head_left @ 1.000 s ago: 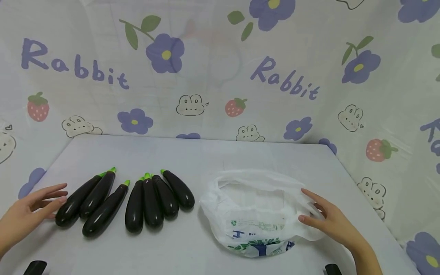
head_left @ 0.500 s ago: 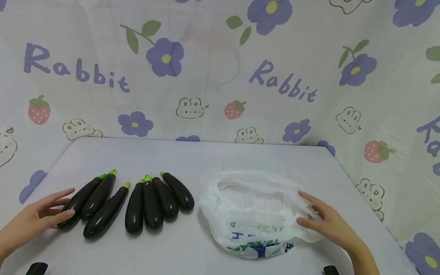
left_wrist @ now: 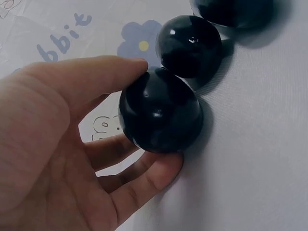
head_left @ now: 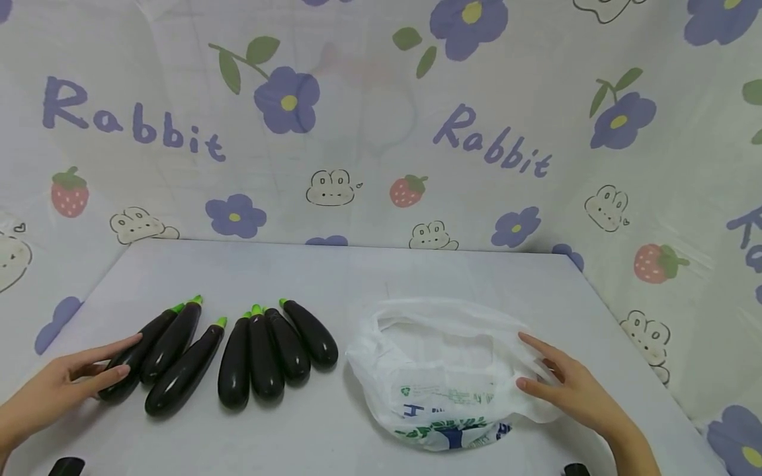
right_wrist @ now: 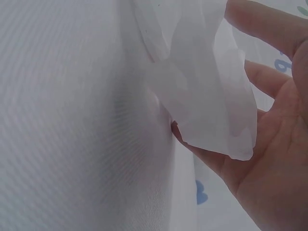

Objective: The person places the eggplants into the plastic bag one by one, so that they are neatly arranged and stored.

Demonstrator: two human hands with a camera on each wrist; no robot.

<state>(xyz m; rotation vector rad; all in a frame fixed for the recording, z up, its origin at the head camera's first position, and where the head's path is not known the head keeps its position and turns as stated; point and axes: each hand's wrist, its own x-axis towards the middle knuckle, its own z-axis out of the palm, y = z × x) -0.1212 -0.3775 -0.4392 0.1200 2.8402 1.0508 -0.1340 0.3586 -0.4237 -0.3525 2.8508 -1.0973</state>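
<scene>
My left hand (head_left: 56,390) grips the leftmost eggplant (head_left: 127,363) near its thick end. In the left wrist view, the thumb lies on one side of this glossy dark eggplant (left_wrist: 161,115) and the fingers curl against the other. Several more eggplants with bright green stems lie in a row to its right, the nearest being a second eggplant (head_left: 172,344). My right hand (head_left: 574,387) rests at the right side of a white plastic bag (head_left: 446,390), thumb and fingers spread apart. In the right wrist view, a loose flap of the bag (right_wrist: 207,106) hangs between thumb and fingers.
The bag's mouth gapes upward, and green and blue print marks its front. Everything lies on a white table (head_left: 309,436). Behind it hangs a patterned curtain (head_left: 369,132). Small black objects, one a black piece (head_left: 67,467), show at the front edge.
My left hand has moved right and closed round the leftmost eggplant. My right hand stays at the bag's side, and the eggplants lie where they were.
</scene>
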